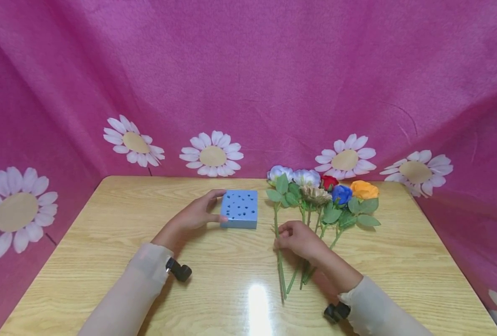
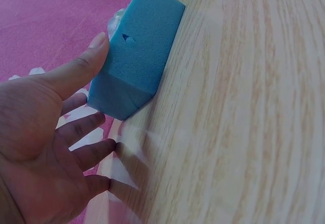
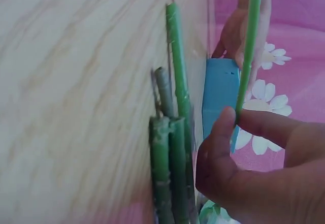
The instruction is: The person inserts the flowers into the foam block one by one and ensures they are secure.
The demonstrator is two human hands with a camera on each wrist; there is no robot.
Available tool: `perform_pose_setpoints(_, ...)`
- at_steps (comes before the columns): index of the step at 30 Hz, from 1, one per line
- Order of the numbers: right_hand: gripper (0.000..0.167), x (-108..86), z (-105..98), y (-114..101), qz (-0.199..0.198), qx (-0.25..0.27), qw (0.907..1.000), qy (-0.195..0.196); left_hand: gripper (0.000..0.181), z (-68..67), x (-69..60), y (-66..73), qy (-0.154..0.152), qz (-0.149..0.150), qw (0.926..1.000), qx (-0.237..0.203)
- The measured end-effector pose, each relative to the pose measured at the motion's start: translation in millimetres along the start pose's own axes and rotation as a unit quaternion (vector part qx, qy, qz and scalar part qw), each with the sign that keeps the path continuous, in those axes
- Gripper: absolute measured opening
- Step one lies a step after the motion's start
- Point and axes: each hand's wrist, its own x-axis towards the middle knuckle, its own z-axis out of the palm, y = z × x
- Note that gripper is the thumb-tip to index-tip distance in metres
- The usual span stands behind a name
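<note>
A light blue foam block (image 1: 239, 204) with several small holes in its top rests on the wooden table. My left hand (image 1: 196, 212) holds its left end, thumb along the front and index finger behind; in the left wrist view the other fingers are spread past the block (image 2: 137, 46). To the right, my right hand (image 1: 300, 239) pinches a green flower stem (image 3: 249, 46) between thumb and index finger. That stem runs up to green leaves and a pale lilac flower (image 1: 280, 173). Below the pinched stem, the right wrist view shows several other stem ends (image 3: 161, 158) on the table.
Beside the right hand lie more artificial flowers: another pale lilac one (image 1: 307, 178), a red rose (image 1: 329, 182), a brownish one (image 1: 317, 196), a blue one (image 1: 341, 194) and an orange one (image 1: 364, 189). A pink cloth (image 1: 248, 84) with daisies hangs behind the table (image 1: 214, 289).
</note>
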Motion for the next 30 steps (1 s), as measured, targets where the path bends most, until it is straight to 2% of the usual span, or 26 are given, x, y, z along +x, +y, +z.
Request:
perform_pose_setpoints(2, 0.05, -0.1, -0.6, -0.1, 0.006, 0.043, 0.9989, -0.016, 0.087, -0.1, -0.2, 0.1, -0.001, 0.0, 1.0, -0.003)
perform_pose_setpoints(4, 0.051, 0.3, -1.4, 1.0, 0.015, 0.101, 0.994, -0.037, 0.087, 0.0, -0.1, 0.0, -0.002, -0.001, 1.0, -0.004)
perform_pose_setpoints(8, 0.056, -0.4, -4.3, 3.5, 0.035, 0.219, 0.9707, -0.093, 0.087, 0.2, 0.2, -0.1, -0.002, -0.001, 1.0, -0.007)
perform_pose_setpoints(11, 0.061, -2.6, -6.4, 4.8, 0.047, 0.265, 0.9542, -0.131, 0.088, 0.1, 0.0, 0.1, -0.003, -0.002, 1.0, -0.009)
perform_pose_setpoints(15, 0.066, -5.3, -7.3, 5.8, 0.055, 0.288, 0.9424, -0.161, 0.088, -0.3, -0.7, 0.0, -0.003, -0.003, 0.9999, -0.01)
perform_pose_setpoints(20, 0.068, -6.8, -6.0, 5.8, 0.05, 0.295, 0.9396, -0.167, 0.088, 0.0, -0.3, -2.2, -0.002, -0.005, 1.0, -0.005)
perform_pose_setpoints(30, 0.062, -9.8, -2.8, 3.6, 0.048, 0.285, 0.9455, -0.151, 0.087, -0.6, -0.4, -1.7, -0.002, 0.007, 1.0, -0.005)
